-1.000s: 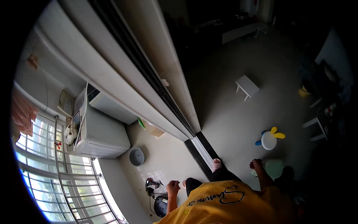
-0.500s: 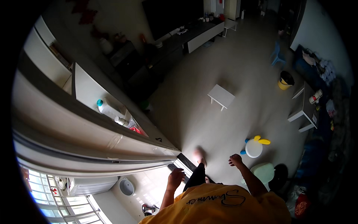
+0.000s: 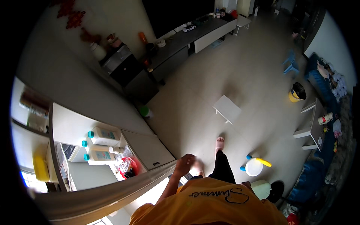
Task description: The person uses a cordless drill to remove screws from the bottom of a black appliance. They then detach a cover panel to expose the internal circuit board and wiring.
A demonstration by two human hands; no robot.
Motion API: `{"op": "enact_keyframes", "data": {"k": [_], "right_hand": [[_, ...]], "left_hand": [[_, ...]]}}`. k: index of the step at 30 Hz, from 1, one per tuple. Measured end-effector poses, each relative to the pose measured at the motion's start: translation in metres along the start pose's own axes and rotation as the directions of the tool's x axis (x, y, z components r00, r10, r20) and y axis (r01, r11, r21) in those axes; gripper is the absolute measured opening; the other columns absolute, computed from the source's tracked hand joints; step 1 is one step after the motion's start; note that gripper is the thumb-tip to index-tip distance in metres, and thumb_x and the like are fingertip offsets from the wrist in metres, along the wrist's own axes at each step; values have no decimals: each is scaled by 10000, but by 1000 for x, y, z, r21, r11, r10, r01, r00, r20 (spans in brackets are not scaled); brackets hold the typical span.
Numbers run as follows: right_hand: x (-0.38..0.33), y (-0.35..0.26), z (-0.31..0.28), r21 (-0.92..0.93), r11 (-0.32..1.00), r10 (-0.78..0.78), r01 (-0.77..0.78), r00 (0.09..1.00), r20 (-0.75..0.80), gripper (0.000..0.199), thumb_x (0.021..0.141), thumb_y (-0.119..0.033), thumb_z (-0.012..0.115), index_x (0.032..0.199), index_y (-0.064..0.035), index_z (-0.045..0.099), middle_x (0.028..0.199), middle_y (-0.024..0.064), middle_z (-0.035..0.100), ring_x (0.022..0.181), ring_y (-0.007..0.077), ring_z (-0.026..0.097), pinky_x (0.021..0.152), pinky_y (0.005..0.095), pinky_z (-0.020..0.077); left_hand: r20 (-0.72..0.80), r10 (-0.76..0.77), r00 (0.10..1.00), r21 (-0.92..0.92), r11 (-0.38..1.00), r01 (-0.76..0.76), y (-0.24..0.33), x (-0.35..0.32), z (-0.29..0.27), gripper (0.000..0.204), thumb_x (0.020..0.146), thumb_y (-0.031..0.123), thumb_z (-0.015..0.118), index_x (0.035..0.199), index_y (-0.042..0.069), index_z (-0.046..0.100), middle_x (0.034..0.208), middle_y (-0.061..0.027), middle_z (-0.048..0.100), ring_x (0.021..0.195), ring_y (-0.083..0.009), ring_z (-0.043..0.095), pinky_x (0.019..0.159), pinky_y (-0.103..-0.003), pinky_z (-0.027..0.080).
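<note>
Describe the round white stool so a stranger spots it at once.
On the grey floor, find the central low white rectangular table. Below and right of it is the small round white stool. Jutting yellow and blue pieces set it apart from that plain table.

We look into a dim room, its far end and right side sinking into gloom. Overexposed daylight glares through the window at lower left, brightening the cabinet. Soft shadow falls behind the round stool. Blur smears the left foot; fisheye curvature bends our edges, and black vignetting fills the corners.
</note>
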State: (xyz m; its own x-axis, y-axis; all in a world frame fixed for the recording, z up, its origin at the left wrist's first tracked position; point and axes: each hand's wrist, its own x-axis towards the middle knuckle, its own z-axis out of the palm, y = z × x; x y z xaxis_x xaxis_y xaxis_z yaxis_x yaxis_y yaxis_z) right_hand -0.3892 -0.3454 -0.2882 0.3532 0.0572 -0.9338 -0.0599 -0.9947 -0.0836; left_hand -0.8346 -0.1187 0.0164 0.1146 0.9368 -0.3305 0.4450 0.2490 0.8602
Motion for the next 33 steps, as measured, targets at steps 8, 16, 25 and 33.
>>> {"op": "enact_keyframes", "data": {"k": [8,16,25,33], "right_hand": [[113,-248,-61,248,968,-166,35,833,528,188,871,-180,462,713,-129,551,626,45,559,442,174,488,429,326,406],[-25,-541,-15,69,861,-507,503,859,63,195,866,-221,541,977,-62,560,828,88,631,635,215,633,524,347,527],[5,-642,70,-11,983,-177,184,959,223,187,887,-202,527,1012,-67,558,829,93,637,650,253,640,548,393,530],[-67,-714,113,13,976,-216,216,972,87,220,920,-223,532,1059,-53,554,879,106,658,684,232,661,575,371,557]], "left_hand": [[-75,3,997,-87,996,-9,72,145,-2,186,915,137,562,1016,-12,604,876,-87,672,763,-145,656,683,-277,537],[-143,-161,976,-217,968,128,112,251,-35,169,902,126,564,982,-12,622,807,-90,670,730,-140,658,673,-264,540],[-207,-193,959,-226,963,145,98,411,-150,138,891,101,563,944,0,640,757,-72,669,681,-121,631,639,-255,510],[-141,-187,972,-150,975,166,132,569,-249,152,898,99,548,979,-1,628,793,-63,670,700,-109,630,654,-240,506]]}}
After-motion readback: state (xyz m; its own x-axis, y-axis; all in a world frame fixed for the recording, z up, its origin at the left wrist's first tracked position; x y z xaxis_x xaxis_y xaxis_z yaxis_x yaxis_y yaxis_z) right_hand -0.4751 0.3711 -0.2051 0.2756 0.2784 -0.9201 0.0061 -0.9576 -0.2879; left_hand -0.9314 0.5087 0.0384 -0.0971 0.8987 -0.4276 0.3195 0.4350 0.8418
